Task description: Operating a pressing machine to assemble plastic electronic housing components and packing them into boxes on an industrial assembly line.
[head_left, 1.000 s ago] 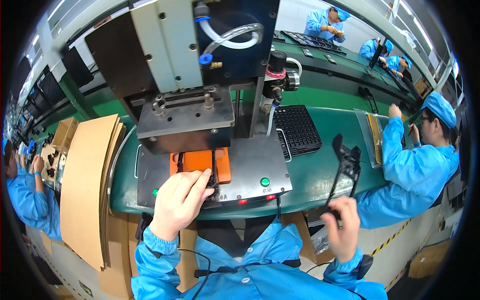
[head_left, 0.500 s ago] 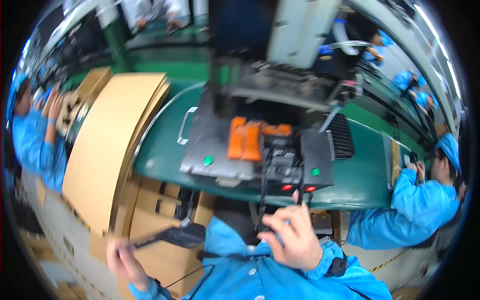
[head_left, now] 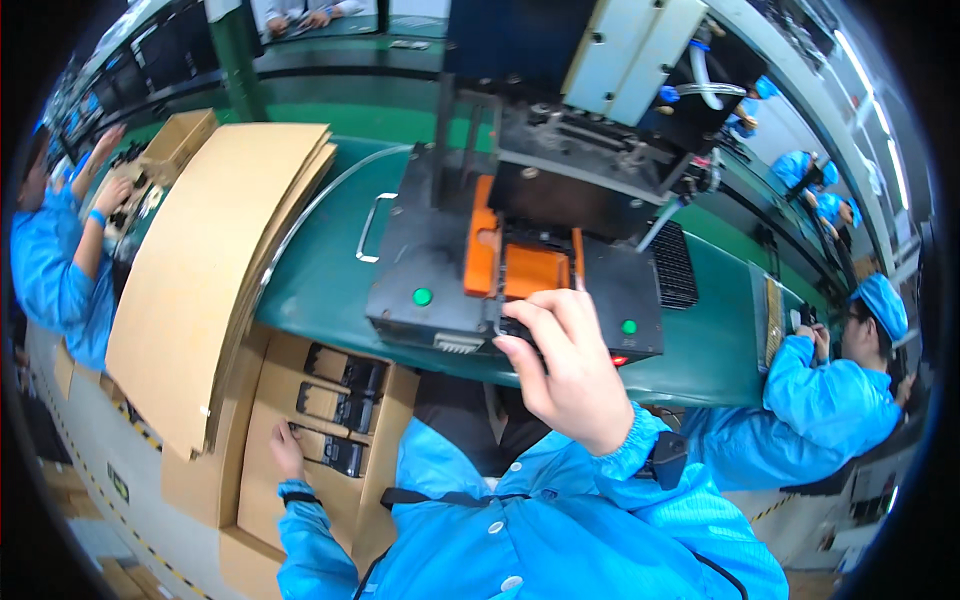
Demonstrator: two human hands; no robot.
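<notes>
My left hand is down in a cardboard box at the lower left. Its fingers are closed at the near end of a black plastic frame part, which lies flat there. Above it in the box are more of the same black frame parts. My right hand reaches to the front of the machine, thumb and fingertips pinched on another black frame part. That part sits at the orange fixture under the press head; my fingers hide its near end.
Green buttons flank the fixture on the black machine base. Large cardboard sheets lean at the left of the green table. A black ribbed tray lies right of the machine. Co-workers in blue sit at left and right.
My left hand has lowered its black frame part into the box. My right hand has moved forward to the fixture, bringing the other frame part onto it.
</notes>
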